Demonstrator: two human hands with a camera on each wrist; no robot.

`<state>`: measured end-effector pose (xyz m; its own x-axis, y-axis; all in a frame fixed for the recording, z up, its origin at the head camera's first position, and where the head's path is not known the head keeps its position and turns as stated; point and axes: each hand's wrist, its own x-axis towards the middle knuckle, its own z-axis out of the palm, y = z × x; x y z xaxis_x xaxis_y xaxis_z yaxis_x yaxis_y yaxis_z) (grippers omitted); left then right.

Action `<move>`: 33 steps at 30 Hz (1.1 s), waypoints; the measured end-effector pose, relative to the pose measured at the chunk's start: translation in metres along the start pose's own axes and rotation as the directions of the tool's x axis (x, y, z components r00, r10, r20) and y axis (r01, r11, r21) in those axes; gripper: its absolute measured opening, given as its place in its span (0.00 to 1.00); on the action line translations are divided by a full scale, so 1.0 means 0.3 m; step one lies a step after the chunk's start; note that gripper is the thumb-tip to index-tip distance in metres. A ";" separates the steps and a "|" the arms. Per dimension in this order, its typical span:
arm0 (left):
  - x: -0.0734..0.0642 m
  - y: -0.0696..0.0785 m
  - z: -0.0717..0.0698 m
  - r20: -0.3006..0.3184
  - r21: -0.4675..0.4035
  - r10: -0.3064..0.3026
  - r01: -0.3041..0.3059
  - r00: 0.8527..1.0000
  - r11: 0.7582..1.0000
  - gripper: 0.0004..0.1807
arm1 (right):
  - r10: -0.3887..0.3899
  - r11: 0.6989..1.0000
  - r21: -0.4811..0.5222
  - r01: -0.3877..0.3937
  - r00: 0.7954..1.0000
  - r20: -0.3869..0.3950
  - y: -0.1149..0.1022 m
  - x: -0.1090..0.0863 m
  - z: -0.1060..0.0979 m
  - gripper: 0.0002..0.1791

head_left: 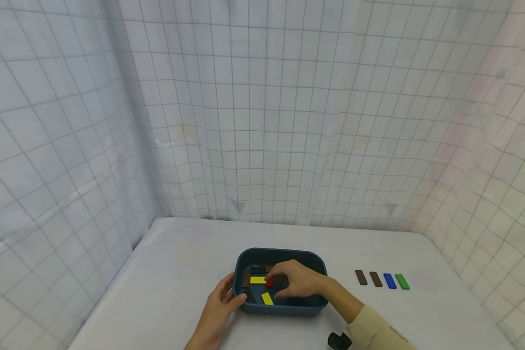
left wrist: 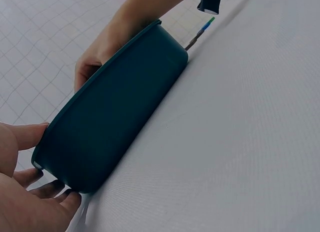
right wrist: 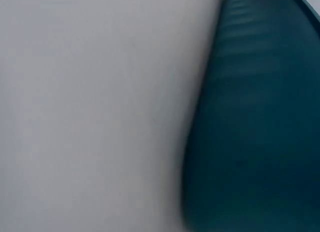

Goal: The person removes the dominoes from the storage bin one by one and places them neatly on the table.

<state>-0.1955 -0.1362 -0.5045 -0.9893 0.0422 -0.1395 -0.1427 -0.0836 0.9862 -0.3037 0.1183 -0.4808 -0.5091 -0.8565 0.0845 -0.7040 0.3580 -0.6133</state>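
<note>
A dark teal plastic bin (head_left: 284,309) holds several small flat blocks, among them a yellow block (head_left: 257,280), another yellow block (head_left: 267,298), a red block (head_left: 269,284) and a brown block (head_left: 246,280). My left hand (head_left: 218,306) grips the bin's left end; in the left wrist view its thumb (left wrist: 31,135) is at the rim and its fingers are against the outer wall. My right hand (head_left: 299,279) reaches over the bin, thumb and fingers spread apart, with the fingertips right by the red block. Only the bin's outer wall (right wrist: 250,122) shows in the right wrist view.
On the white table (head_left: 179,272), right of the bin, a row holds two brown blocks (head_left: 361,277), a blue block (head_left: 390,281) and a green block (head_left: 402,281). A black device (head_left: 339,341) sits by the right sleeve. Gridded white curtains (head_left: 262,121) surround the table.
</note>
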 end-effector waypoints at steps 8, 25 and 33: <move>-0.005 0.001 0.009 0.001 0.002 0.020 -0.020 1.000 1.000 0.44 | -0.074 0.987 -0.138 0.085 0.994 0.081 0.008 0.021 0.046 0.23; -0.013 -0.001 0.006 0.009 -0.018 0.015 -0.014 1.000 1.000 0.43 | -0.004 0.997 -0.075 0.004 1.000 -0.003 -0.015 0.014 0.047 0.23; -0.009 -0.014 0.009 0.001 -0.012 0.017 -0.017 1.000 1.000 0.44 | 0.024 0.998 -0.065 -0.025 1.000 -0.016 -0.002 -0.005 0.024 0.22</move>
<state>-0.1921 -0.1333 -0.5081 -0.9916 0.0418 -0.1225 -0.1260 -0.0961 0.9874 -0.2990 0.1168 -0.4861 -0.5340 -0.8415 0.0824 -0.7217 0.4028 -0.5629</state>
